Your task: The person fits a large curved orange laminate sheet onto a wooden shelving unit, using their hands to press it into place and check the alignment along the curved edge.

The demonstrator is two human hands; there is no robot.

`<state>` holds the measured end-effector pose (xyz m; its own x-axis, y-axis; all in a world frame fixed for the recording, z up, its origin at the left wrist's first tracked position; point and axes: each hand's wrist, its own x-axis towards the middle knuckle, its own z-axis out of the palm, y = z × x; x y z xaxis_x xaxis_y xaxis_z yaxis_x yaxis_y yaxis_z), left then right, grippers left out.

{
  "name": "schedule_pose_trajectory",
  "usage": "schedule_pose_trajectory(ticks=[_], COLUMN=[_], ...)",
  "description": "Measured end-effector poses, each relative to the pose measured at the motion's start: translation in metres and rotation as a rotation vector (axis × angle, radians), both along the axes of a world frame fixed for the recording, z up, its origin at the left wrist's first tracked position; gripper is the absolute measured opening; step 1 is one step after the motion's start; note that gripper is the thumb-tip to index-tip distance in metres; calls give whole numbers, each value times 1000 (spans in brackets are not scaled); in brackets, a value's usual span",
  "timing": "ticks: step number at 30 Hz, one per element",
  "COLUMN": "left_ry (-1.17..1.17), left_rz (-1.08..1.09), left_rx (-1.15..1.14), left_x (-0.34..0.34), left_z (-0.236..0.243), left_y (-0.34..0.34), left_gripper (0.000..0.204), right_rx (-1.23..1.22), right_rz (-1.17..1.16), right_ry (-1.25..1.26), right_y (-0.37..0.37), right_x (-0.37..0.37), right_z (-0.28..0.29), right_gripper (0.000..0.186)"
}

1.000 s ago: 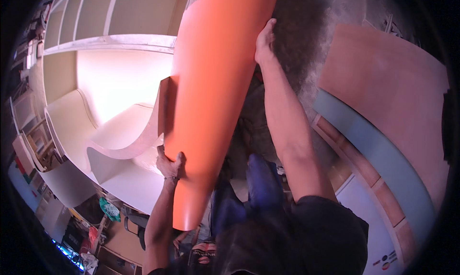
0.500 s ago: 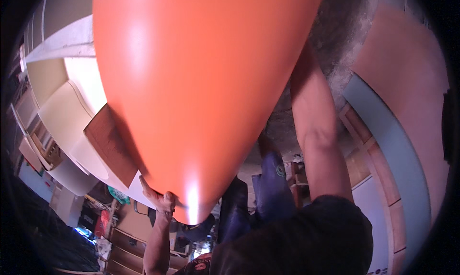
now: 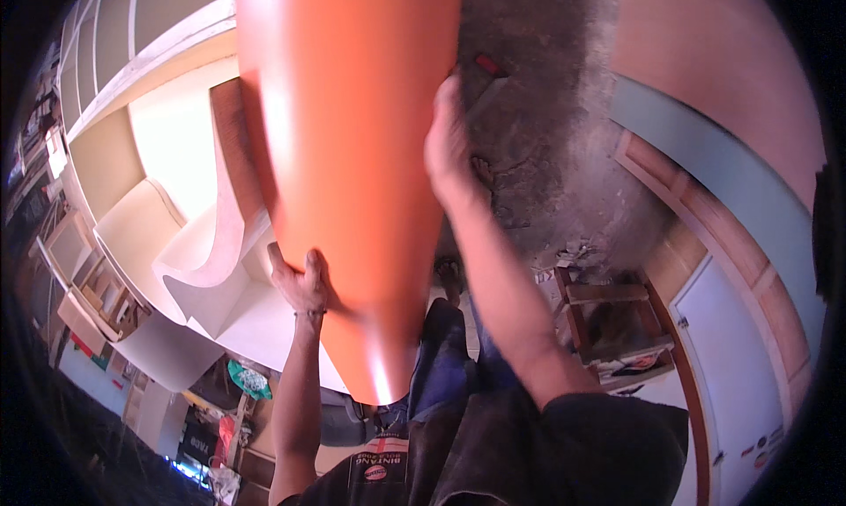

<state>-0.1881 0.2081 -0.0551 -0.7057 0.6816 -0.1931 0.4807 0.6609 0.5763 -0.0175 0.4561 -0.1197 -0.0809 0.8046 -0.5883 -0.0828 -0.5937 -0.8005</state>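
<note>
A large, glossy orange sheet [image 3: 352,171], bowed into a curve, stretches from the top of the view down to near my body. My left hand [image 3: 302,283] grips its left edge near the lower end, thumb on the orange face. Higher up, my right hand [image 3: 448,140] is against the right edge, slightly blurred, its fingers partly hidden at the sheet. The sheet hides part of my body and the floor beneath it. A dark brown board [image 3: 234,145] is beside the sheet's left edge.
On the left stands cream-white curved furniture [image 3: 176,215]. At right is a wooden frame with a blue-grey panel [image 3: 714,154]. A red-handled tool [image 3: 487,64] lies on the concrete floor [image 3: 546,154]. A small wooden stool-like frame [image 3: 617,308] stands near my right side.
The orange sheet appears narrower and has shifted, uncovering more floor at right. My right hand, hidden before behind the sheet, now shows at its right edge. My left hand keeps its hold.
</note>
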Motion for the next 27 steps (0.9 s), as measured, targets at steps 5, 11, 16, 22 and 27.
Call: schedule_pose_trajectory(ticks=[5, 11, 16, 22, 27], left_ry=[7, 43, 68, 32, -9], left_rz=[45, 61, 47, 79, 56], left_rx=[-144, -161, -179, -240, -193], left_x=[12, 24, 22, 15, 14], left_z=[13, 15, 13, 12, 1], left_y=[4, 19, 15, 9, 11], left_gripper=[67, 65, 59, 61, 66], right_rx=[160, -27, -190, -388, -486], right_rz=[180, -126, -143, -169, -201], right_ry=[-486, -321, 12, 147, 192], right_y=[-95, -64, -56, -43, -48], right_x=[-14, 3, 18, 24, 40], right_z=[34, 4, -23, -50, -83], right_gripper=[85, 84, 84, 86, 94])
